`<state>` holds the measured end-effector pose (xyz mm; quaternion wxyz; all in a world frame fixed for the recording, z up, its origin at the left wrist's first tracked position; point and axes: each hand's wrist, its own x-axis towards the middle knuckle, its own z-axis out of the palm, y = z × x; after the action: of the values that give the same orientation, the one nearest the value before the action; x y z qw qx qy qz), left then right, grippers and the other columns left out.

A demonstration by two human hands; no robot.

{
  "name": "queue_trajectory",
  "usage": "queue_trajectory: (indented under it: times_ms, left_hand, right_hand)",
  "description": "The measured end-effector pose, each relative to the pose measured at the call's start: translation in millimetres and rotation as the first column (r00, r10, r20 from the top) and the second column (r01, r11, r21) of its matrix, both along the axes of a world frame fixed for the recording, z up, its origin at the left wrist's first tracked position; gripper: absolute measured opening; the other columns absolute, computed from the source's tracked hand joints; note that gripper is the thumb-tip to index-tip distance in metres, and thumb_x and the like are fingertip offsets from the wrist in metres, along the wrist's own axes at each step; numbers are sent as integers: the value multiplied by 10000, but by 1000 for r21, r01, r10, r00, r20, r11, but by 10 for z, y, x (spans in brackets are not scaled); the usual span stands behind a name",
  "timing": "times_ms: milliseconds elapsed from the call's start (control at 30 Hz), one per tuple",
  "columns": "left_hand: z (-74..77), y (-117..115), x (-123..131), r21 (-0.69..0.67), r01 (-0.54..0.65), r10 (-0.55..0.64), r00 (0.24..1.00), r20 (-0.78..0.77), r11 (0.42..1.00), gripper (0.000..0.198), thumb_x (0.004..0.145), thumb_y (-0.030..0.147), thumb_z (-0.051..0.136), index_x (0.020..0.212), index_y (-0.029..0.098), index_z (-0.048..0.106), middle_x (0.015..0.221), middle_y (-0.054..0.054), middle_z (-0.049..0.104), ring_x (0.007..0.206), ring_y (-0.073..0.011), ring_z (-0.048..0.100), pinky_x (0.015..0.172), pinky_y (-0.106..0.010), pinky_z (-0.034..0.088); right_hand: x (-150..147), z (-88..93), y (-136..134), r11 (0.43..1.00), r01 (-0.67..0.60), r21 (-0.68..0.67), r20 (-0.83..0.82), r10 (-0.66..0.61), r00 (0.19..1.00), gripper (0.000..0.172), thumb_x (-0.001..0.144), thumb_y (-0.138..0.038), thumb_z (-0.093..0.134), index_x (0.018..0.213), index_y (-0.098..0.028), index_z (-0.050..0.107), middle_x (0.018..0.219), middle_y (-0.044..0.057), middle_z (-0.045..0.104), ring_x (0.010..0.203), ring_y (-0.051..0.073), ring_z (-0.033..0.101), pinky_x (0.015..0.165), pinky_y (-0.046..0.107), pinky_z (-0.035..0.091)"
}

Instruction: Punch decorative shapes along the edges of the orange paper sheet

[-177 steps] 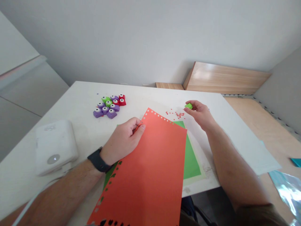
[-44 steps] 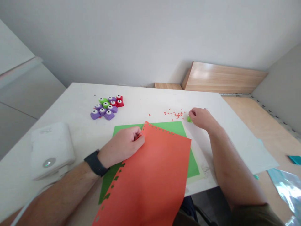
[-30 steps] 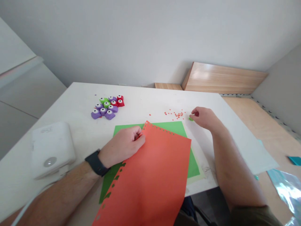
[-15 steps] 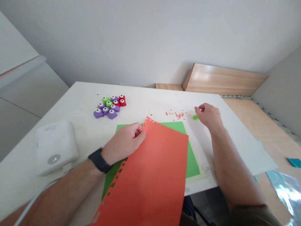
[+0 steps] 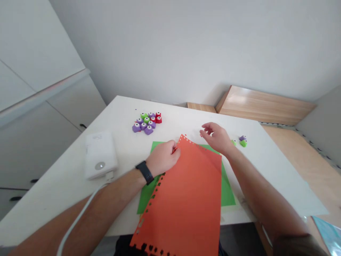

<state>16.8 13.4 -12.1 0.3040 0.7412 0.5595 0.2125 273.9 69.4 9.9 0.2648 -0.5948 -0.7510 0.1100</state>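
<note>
Sitting toward the left side of the white tabletop (image 5: 58, 188), a white boxy device (image 5: 100, 156) trails a pale cable (image 5: 77, 219) that runs across the left forearm. Further right, purple, green and red pieces with white eye-like tops stand packed together in a cluster (image 5: 147, 121). Below them, a dark watch (image 5: 145, 172) circles the left wrist, and the left hand (image 5: 163, 156) has its fingers closed on the upper left edge of an orange-red sheet (image 5: 186, 199). That sheet lies over a green sheet (image 5: 227, 192) and reaches past the near edge of the tabletop, with small holes along its left, lower and upper edges. Small red scraps (image 5: 201, 135) lie near the fingertips of the right hand (image 5: 215, 137), whose thumb and fingers are parted around bare air. Beyond that wrist, a purple piece (image 5: 242, 138) and a green piece (image 5: 243, 143) sit close together, and another green piece (image 5: 233, 142) shows partly behind the forearm.
</note>
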Motion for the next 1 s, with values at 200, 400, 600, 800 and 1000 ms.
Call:
queue_trajectory:
  times_ms: [200, 400, 600, 800, 1000]
  left_hand:
    - [25, -9, 1, 1, 0, 0, 1000, -18, 1000, 234, 959, 324, 490, 758, 210, 528, 684, -23, 617, 615, -164, 537, 580, -301, 265]
    - [14, -13, -7, 18, 5, -4, 999, -34, 1000, 240, 960, 320, 491, 760, 203, 552, 700, -41, 631, 629, -172, 557, 577, -308, 272]
    - [-40, -17, -26, 45, 11, -9, 1000, -26, 999, 251, 964, 318, 468, 786, 199, 599, 720, -60, 659, 650, -192, 593, 582, -321, 293]
    - [-61, -20, -29, 61, 11, -10, 1000, -17, 998, 245, 957, 330, 467, 770, 206, 567, 717, -58, 655, 658, -198, 595, 579, -324, 287]
    - [-19, -22, -24, 51, 11, -10, 1000, -7, 999, 222, 955, 323, 476, 775, 214, 547, 716, -42, 655, 645, -186, 581, 575, -313, 283]
  right_hand:
    - [-1105, 201, 234, 935, -354, -33, 146, 355, 923, 372, 923, -345, 662, 1244, -158, 661, 1155, 103, 722, 968, 206, 678, 895, 322, 509]
    - [-1719, 34, 684, 946, -316, -77, 305, 324, 896, 378, 953, -302, 617, 1307, -172, 642, 1282, 139, 698, 1136, 270, 654, 986, 367, 482]
    - [-1820, -56, 773, 958, -276, -78, 339, 286, 896, 282, 958, -315, 598, 1182, -161, 672, 1216, 176, 700, 1116, 300, 645, 952, 394, 483]
    - [-1752, -53, 721, 955, -274, -118, 327, 298, 897, 214, 889, -258, 654, 1091, -186, 664, 1079, 120, 749, 982, 263, 677, 843, 342, 498]
    - [-1475, 73, 621, 977, -207, -57, 142, 214, 967, 215, 937, -320, 588, 1096, -179, 625, 1055, 97, 745, 919, 211, 674, 809, 321, 497]
